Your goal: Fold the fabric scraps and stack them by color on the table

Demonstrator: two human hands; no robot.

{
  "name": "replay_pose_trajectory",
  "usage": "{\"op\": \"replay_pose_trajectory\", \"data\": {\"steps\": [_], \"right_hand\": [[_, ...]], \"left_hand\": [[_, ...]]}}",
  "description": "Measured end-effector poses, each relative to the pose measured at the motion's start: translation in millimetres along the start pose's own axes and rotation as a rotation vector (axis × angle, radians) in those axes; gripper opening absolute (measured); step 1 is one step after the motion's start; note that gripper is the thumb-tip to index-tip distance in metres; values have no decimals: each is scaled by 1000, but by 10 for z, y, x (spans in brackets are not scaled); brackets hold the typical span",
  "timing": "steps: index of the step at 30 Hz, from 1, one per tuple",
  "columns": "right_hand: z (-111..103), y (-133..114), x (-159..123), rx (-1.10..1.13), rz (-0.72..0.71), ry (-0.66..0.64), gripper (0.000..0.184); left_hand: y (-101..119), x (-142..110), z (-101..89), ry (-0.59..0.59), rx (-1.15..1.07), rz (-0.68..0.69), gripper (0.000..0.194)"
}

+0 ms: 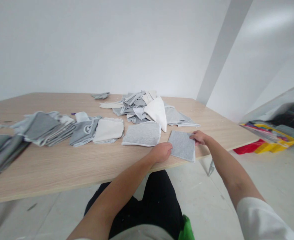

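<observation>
A grey fabric piece (182, 145), roughly rectangular with a pale edge, lies near the table's front edge between my hands. My left hand (162, 152) has its fingers closed at the piece's left side. On the opposite side, my right hand (199, 137) pinches the upper right edge. Just left of it rests a stack of grey fabric (142, 134) with white edging. A white fabric stack (109, 130) sits beyond that, beside folded grey cloth (84, 131). Behind, a loose heap of grey and white pieces (137, 106) includes a white piece (157, 111) hanging over its front.
The wooden table (87, 166) stands against a white wall. More folded grey fabric (43, 126) lies at the left. Yellow bins (277, 146) and a red bin (249, 147) are on the floor at the right. A metal table leg (211, 167) shows below.
</observation>
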State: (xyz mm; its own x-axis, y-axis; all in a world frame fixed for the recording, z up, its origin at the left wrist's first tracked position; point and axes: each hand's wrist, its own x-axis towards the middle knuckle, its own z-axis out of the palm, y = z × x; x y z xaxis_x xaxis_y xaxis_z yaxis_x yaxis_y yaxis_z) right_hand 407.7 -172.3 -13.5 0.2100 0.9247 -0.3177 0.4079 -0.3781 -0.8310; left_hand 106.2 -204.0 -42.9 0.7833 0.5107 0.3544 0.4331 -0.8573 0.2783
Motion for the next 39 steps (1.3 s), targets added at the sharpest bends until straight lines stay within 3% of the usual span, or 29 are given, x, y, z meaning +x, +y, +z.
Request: {"op": "replay_pose_trajectory", "data": {"steps": [6,14,23,31,39], "right_hand": [[58,77,4,129,-9,8,20],[54,77,-212,253,-90,-125,23],[100,171,-476,180,-79,-265,38],[220,209,-464,116,-116,-175,16],[288,184,-452,252,-110,13,21]], "left_hand": [[-10,1,1,0,-5,-11,25],[-14,15,6,6,-16,-11,25],[-52,21,40,19,-18,-12,28],[-76,23,56,27,-12,6,28],[-81,21,56,24,1,14,28]]}}
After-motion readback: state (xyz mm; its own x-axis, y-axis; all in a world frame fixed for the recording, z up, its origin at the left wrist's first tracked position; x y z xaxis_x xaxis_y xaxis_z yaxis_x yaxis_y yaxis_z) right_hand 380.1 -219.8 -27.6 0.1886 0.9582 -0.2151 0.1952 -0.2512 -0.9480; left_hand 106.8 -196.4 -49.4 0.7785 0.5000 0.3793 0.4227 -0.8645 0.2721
